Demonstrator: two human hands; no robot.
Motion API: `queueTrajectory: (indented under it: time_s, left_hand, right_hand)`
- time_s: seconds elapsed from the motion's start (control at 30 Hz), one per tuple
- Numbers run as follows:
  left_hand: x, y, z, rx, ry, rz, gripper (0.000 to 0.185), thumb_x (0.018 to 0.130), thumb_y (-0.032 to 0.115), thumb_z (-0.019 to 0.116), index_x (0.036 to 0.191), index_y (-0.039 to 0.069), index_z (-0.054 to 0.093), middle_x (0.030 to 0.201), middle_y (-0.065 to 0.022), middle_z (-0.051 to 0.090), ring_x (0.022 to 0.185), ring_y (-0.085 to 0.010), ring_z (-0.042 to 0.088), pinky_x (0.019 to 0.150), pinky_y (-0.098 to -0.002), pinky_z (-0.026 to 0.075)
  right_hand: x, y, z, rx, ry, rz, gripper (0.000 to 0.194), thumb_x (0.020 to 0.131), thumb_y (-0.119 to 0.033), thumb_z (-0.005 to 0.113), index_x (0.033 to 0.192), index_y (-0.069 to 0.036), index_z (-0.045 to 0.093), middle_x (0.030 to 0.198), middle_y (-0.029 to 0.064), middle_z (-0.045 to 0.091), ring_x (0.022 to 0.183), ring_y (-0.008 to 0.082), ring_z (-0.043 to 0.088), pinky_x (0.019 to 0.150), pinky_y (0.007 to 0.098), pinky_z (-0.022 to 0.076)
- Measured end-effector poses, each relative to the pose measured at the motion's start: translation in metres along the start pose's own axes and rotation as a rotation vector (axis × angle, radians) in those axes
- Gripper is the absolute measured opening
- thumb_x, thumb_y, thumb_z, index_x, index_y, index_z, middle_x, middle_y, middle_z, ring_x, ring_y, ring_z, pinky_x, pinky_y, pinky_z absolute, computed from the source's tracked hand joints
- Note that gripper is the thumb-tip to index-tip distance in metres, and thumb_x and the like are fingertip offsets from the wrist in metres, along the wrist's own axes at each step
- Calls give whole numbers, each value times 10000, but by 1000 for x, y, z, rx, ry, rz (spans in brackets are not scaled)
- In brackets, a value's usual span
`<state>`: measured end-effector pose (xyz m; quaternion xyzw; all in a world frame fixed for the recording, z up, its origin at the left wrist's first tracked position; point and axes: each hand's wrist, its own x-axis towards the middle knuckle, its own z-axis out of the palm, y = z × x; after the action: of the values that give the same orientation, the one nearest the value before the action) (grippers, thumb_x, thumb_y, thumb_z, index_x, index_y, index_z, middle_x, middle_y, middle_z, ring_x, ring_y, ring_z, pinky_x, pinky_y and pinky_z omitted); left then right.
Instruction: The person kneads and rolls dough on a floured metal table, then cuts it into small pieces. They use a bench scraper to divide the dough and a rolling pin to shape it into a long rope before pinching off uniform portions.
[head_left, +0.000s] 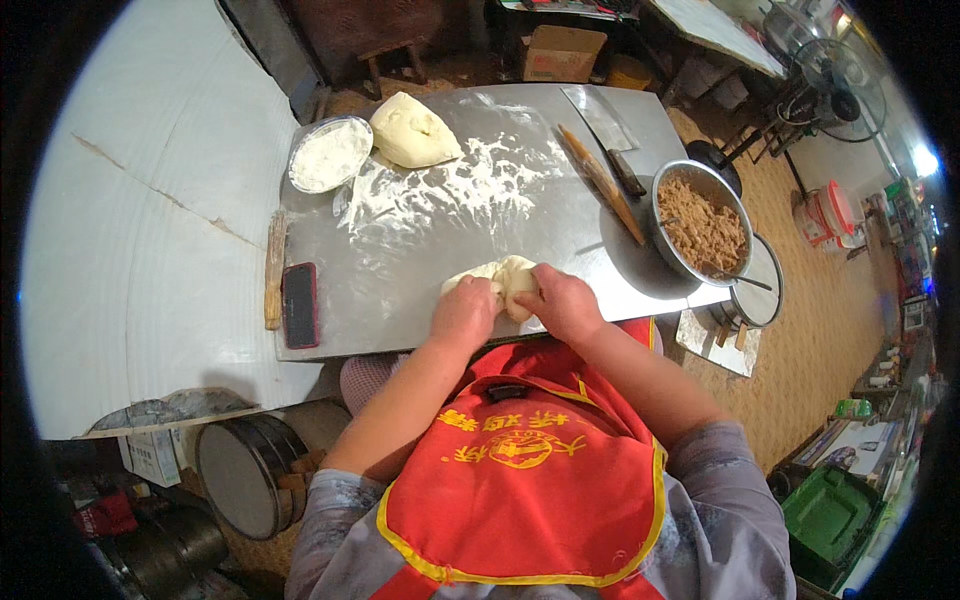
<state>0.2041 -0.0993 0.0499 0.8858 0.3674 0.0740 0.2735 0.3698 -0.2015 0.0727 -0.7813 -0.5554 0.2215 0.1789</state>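
Near the front edge of the metal-topped table (390, 277), both hands grip one piece of pale dough (517, 281). My left hand (469, 307) has its fingers curled over the dough's left part. On the right end, the thumb and fingers of my right hand (561, 300) pinch it, and a fold shows between the hands. A larger lump of dough (415, 133) rests at the back left. Beside it stands a bowl of white flour (330, 155), with loose flour (450, 184) spread over the tabletop. My fingertips are partly hidden by the dough.
A steel bowl of brown filling (701, 225) with spoons stands at the table's right edge. Left of it lie a tapered wooden rolling pin (600, 184) and a cleaver (604, 124). A phone (300, 305) and a wooden stick (275, 270) lie at the left edge.
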Motion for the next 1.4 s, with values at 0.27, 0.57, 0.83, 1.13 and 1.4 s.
queueTrajectory:
  time_s: [0.27, 0.57, 0.83, 1.13, 1.4]
  left_hand:
    - [7, -5, 20, 215, 146, 133, 424, 826, 168, 603, 1215, 2, 577, 1330, -176, 523, 1273, -363, 457, 1079, -507, 343]
    - [45, -18, 35, 223, 90, 54, 314, 856, 200, 538, 1113, 36, 614, 1103, -132, 616, 1049, -345, 558, 960, -489, 392]
    - [124, -37, 16, 385, 125, -84, 306, 942, 264, 517, 1138, 67, 646, 1273, -126, 576, 1205, -357, 495, 1027, -508, 371]
    - [17, 2, 29, 258, 113, 106, 390, 900, 227, 514, 1236, 57, 619, 1322, -131, 592, 1262, -353, 491, 1100, -594, 269]
    - [56, -5, 46, 308, 110, -30, 308, 907, 249, 528, 1136, 73, 633, 1103, -96, 607, 1106, -321, 529, 1017, -510, 338]
  right_hand:
    - [47, 3, 40, -231, 157, -483, 494, 825, -247, 623, 1274, -45, 576, 1257, 180, 579, 1193, 356, 535, 1024, 470, 419]
    - [72, 14, 60, -202, 319, -267, 210, 787, -241, 611, 935, -92, 612, 898, 86, 653, 857, 282, 604, 744, 430, 451]
    - [164, 6, 38, -50, 181, 119, 279, 907, -320, 530, 853, -55, 597, 811, 180, 696, 812, 357, 673, 750, 489, 496]
    - [24, 15, 45, 69, 452, -270, 317, 867, -272, 607, 1109, -71, 641, 1163, 118, 613, 1096, 331, 548, 941, 467, 425]
    - [74, 27, 54, -227, 357, -147, 172, 821, -285, 606, 797, -119, 644, 873, 83, 641, 865, 292, 592, 779, 441, 448]
